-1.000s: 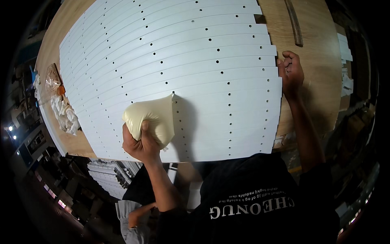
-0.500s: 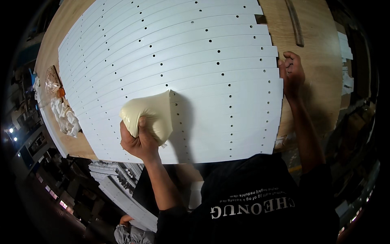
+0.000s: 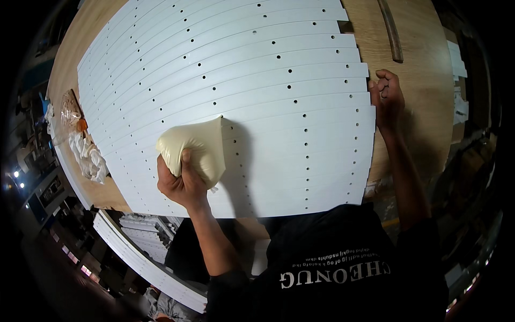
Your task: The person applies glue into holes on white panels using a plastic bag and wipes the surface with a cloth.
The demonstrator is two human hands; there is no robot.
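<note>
cream squeeze bag [image 3: 194,148] | mid-panels | clear crinkled wrapper [image 3: 70,107] | left edge

Bench: you stand at a pale wooden workbench [image 3: 424,86]; it is your landmark.
On the bench: a dark narrow bar [image 3: 391,32] lies toward its far right corner, and crumpled clear plastic wrap [image 3: 80,145] sits at its left edge.
Below the bench: a stack of white strips [image 3: 139,252] runs along its near left side.
Left of the bench: dim shelving with small bright lights [image 3: 19,180].
Right of the bench: dark clutter, too blurred to tell.
</note>
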